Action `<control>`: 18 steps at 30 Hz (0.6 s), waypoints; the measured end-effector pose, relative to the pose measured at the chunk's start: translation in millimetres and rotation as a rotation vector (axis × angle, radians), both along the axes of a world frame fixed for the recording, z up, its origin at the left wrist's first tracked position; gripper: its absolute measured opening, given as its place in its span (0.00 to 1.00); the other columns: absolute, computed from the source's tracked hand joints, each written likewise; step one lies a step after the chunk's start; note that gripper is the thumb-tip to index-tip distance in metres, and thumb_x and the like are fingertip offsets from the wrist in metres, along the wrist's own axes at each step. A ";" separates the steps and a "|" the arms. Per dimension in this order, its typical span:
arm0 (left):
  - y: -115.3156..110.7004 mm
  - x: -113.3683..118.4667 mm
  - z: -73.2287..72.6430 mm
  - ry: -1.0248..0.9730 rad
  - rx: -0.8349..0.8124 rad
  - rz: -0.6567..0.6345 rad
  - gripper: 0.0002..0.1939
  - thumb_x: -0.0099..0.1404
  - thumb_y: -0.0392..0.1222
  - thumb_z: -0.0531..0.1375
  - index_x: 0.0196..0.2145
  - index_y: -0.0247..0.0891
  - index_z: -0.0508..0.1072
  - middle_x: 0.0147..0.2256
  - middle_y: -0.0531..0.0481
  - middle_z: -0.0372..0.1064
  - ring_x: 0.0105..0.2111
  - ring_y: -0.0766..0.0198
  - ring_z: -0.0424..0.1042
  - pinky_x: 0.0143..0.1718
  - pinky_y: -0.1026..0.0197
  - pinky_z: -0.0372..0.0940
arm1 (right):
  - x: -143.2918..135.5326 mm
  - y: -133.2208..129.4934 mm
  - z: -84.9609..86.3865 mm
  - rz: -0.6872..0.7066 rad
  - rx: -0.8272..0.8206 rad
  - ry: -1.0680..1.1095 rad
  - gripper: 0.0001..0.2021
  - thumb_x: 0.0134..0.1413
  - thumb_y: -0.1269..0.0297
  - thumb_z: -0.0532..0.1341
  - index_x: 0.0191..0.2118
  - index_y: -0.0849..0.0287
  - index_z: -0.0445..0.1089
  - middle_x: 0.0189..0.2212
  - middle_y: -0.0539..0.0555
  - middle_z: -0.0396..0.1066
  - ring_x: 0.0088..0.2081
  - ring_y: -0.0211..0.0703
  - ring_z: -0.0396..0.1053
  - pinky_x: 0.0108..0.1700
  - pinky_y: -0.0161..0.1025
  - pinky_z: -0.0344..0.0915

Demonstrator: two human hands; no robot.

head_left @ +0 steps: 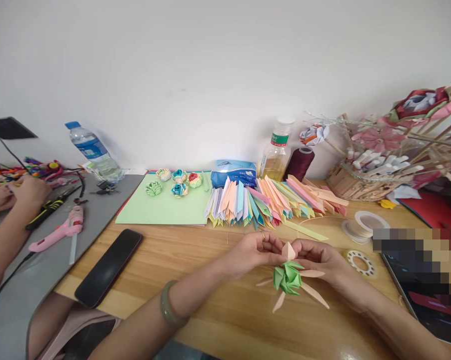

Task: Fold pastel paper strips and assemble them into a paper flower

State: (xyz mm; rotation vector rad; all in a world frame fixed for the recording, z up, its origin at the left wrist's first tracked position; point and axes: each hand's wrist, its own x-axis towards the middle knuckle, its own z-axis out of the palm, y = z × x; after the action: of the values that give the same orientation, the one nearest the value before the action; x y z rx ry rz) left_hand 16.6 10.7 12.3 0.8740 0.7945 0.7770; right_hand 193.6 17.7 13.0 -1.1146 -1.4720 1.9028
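Note:
Between my two hands, over the front of the wooden table, is a folded paper flower (pixel 287 278) with a green centre and several peach petals spreading outward. My left hand (pixel 256 254) pinches it at the upper left, by the upright peach petal. From the other side my right hand (pixel 319 255) grips it with curled fingers close to the same petal. Fingertips hide part of the flower's back. Just beyond my hands lies a row of folded paper strips (pixel 244 202) in many colours, with a loose yellow strip (pixel 306 230) nearer.
Finished paper flowers (pixel 179 190) sit on green paper (pixel 161 212). A black phone (pixel 108 267) lies left; tape rolls (pixel 360 263) and a tablet (pixel 428 300) lie right. A co-worker's hand (pixel 30 192), a pink glue gun (pixel 62 230) and a water bottle (pixel 94 152) are far left.

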 end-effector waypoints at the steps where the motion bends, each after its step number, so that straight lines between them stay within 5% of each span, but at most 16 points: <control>1: 0.3 -0.5 0.2 -0.006 -0.038 -0.020 0.19 0.39 0.43 0.69 0.26 0.31 0.68 0.25 0.52 0.66 0.26 0.71 0.64 0.31 0.66 0.56 | 0.2 -0.3 -0.4 -0.001 -0.007 0.010 0.12 0.42 0.57 0.65 0.25 0.62 0.67 0.23 0.49 0.66 0.26 0.35 0.63 0.29 0.33 0.58; 5: 1.9 -2.3 0.6 -0.038 -0.126 -0.073 0.16 0.37 0.40 0.69 0.24 0.30 0.70 0.23 0.53 0.65 0.24 0.72 0.63 0.30 0.66 0.55 | -0.2 -1.1 -0.7 0.003 -0.041 0.020 0.13 0.41 0.58 0.66 0.25 0.62 0.66 0.22 0.48 0.65 0.25 0.34 0.62 0.28 0.33 0.57; 14: 0.7 1.8 -3.2 -0.008 -0.067 0.076 0.18 0.34 0.38 0.70 0.20 0.32 0.65 0.22 0.54 0.65 0.23 0.71 0.64 0.28 0.66 0.57 | 1.8 0.9 0.9 0.009 0.011 -0.003 0.13 0.41 0.55 0.65 0.26 0.61 0.68 0.23 0.49 0.66 0.26 0.35 0.62 0.29 0.33 0.57; 18: -0.5 2.6 -1.9 0.017 -0.109 0.041 0.18 0.33 0.38 0.70 0.22 0.31 0.68 0.22 0.53 0.67 0.23 0.70 0.65 0.29 0.65 0.59 | 1.9 1.1 4.2 0.039 0.001 -0.041 0.14 0.38 0.55 0.65 0.23 0.61 0.67 0.20 0.47 0.64 0.24 0.34 0.60 0.27 0.32 0.56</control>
State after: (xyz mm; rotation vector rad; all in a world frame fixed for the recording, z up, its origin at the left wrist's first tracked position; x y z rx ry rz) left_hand 19.3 10.1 10.4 0.7703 0.8639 0.7560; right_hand 195.5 18.9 17.2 -1.1386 -1.5264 1.9159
